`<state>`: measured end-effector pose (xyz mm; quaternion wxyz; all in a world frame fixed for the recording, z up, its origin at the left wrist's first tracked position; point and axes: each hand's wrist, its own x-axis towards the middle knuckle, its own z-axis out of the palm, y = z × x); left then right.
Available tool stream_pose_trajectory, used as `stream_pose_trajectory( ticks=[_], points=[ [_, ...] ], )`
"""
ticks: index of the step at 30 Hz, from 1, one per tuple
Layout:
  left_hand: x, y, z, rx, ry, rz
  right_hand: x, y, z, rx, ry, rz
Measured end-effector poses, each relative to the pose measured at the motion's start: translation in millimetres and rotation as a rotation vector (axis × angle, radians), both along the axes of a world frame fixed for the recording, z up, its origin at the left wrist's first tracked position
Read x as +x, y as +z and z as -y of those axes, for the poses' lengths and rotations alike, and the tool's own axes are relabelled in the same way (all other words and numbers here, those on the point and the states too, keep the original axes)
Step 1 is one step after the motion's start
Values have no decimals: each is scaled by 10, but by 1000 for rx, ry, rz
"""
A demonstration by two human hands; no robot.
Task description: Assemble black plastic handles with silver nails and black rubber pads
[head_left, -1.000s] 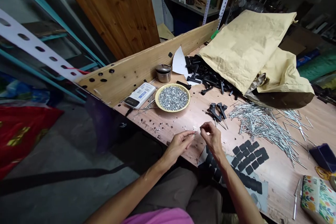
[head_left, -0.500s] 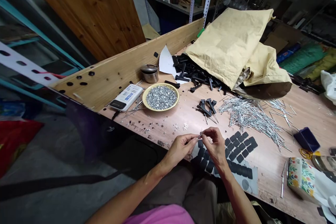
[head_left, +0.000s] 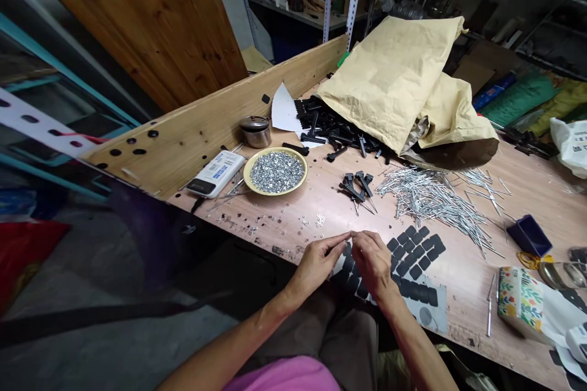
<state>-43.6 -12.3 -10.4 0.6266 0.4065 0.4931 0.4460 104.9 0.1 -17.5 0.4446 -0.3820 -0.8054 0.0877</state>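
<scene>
My left hand (head_left: 320, 261) and my right hand (head_left: 372, 258) meet at the fingertips over the table's near edge. Both are closed in a pinch, and whatever sits between the fingers is too small and covered to make out. Under and beside my right hand lies a grey sheet (head_left: 438, 317) bearing rows of black rounded pads (head_left: 416, 271). Just beyond my hands rest a few black plastic pieces with metal rods (head_left: 358, 186). Several small washers (head_left: 320, 220) are scattered to the left of them.
A yellow bowl of small metal nuts (head_left: 276, 172) stands at left, near a white power box (head_left: 217, 174) and a lidded metal pot (head_left: 255, 131). Metal rods (head_left: 431, 201) lie piled at right, before a large paper sack (head_left: 394, 79). A dark blue box (head_left: 529, 236) and a floral tissue box (head_left: 520, 299) stand farther right.
My right hand has turned over so its back now covers the fingertips. The fingers of both hands remain together. The view has shifted slightly.
</scene>
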Motion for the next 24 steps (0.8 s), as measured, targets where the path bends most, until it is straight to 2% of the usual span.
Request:
stream_pose_trajectory(
  ticks=[3,7,11,17,24],
  points=[
    [6,-14,-1,-22,-12,20,60,20,26,-9,53,78],
    [-19,31,-19,-150,-150,176,111,186,29,-197,-26,9],
    [-63,101,-21,-223,-287,243,217,370,-25,-343,88,47],
    [-76,103,11,-266,-362,227,324,520,-61,-362,223,159],
    [-2,156,20,-180,-356,176,374,562,-31,-370,240,219]
  ],
)
